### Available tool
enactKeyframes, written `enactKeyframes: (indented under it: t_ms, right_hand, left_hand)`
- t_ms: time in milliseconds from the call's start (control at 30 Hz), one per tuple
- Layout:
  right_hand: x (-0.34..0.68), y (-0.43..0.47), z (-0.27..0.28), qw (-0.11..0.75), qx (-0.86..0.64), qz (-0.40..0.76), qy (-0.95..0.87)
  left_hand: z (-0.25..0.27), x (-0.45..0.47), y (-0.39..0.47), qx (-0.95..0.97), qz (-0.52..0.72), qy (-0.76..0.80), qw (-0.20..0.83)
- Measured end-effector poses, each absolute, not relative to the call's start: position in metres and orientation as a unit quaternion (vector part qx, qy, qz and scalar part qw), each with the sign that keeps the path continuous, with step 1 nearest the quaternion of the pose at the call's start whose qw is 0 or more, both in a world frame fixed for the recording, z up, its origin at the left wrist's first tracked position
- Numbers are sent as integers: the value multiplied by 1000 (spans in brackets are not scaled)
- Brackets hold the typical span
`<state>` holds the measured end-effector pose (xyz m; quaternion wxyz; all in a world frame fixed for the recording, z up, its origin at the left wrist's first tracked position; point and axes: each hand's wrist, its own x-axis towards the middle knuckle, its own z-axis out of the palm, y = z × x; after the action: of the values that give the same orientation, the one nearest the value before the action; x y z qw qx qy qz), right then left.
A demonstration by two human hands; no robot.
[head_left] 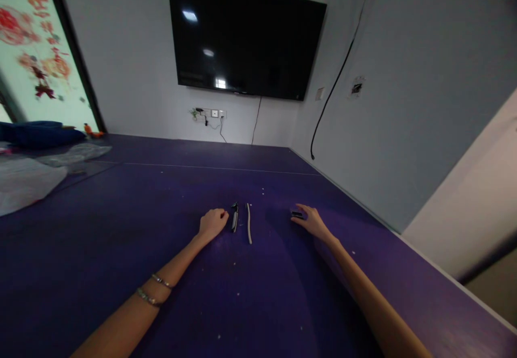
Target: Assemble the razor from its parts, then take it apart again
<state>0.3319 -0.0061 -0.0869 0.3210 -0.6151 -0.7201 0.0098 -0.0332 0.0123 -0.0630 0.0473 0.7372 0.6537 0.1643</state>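
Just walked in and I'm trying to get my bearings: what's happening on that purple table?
A person sits at a purple table with both bare arms stretched out. The left hand rests loosely curled, right beside a slim dark tool; whether it touches it is unclear. A thin pale strip lies just past that, untouched. The right hand lies flat with its fingers on a small dark object, too small to identify. Nothing is lifted.
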Motion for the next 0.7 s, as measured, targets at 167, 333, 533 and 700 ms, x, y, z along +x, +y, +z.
enactKeyframes:
  t_ms: [167,333,533,700]
  right_hand:
    - [263,10,-87,312,-553,36,-772]
    - [223,14,-83,294,-535,40,-791]
    - [207,15,-80,262,-538,32,-801]
    - [204,15,-82,245,-561,28,-791]
  left_hand:
    - [-64,-32,11,736,168,655,44]
    - [-67,-32,13,736,170,654,44]
    - [-72,-34,16,745,180,641,36]
    - [-74,-35,18,748,186,636,32]
